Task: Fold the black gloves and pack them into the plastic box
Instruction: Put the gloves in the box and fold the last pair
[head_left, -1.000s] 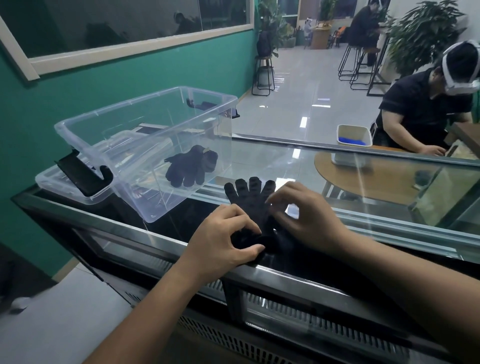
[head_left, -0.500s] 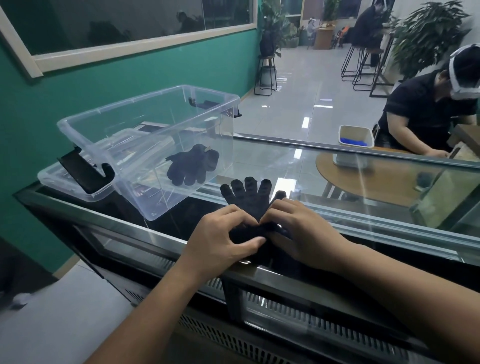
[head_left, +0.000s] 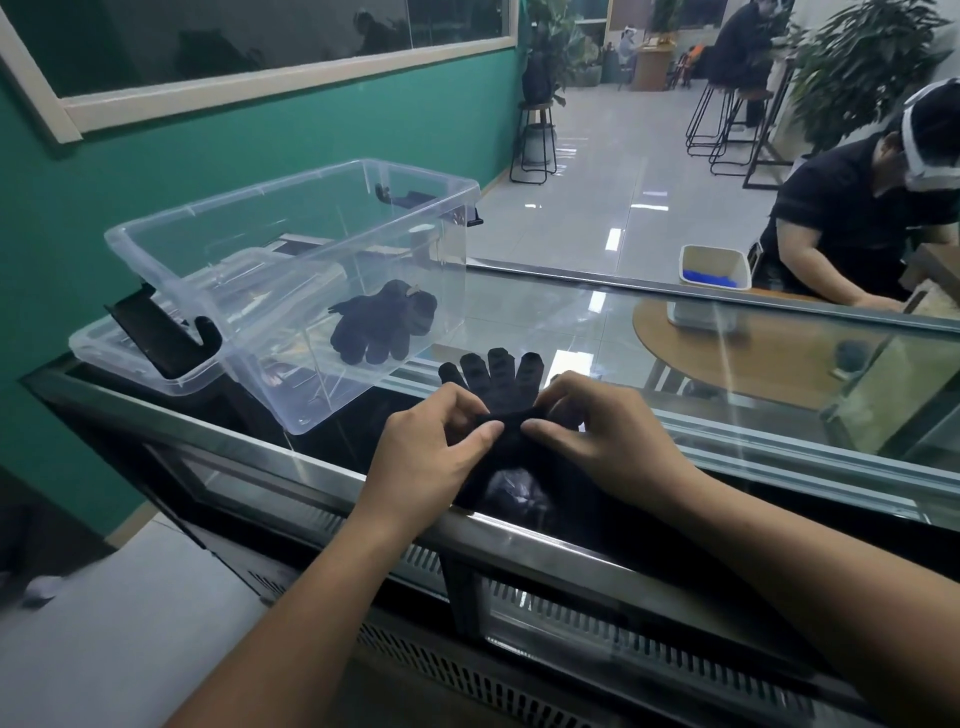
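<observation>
A black glove (head_left: 498, 395) lies flat on the glass-topped bench (head_left: 597, 322), its four finger ends pointing away from the person and its cuff end toward the near metal edge. Across its middle the fabric is raised into a ridge where both hands meet. The left hand (head_left: 431, 457) pinches that ridge between thumb and curled fingers from the left side, and the right hand (head_left: 597, 441) pinches it the same way from the right, the two thumbs nearly touching over the glove. Both hands are closed on the fabric, with the rest of each palm resting low over the cuff part, which is mostly hidden beneath them.

Just left of the glove stands the clear plastic box (head_left: 291, 270), open at the top, with black latches at its ends. Inside it, seen through the near wall, a second black glove (head_left: 384, 327) lies bunched on the bottom toward the right end. The box appears to rest on its clear lid (head_left: 130, 358), which sticks out at the left.

Beyond the bench, another person (head_left: 857, 223) in a dark shirt sits at a round wooden table (head_left: 753, 358) that carries a white bin (head_left: 711, 275) with something blue in it. A green wall (head_left: 260, 156) runs along the left.
</observation>
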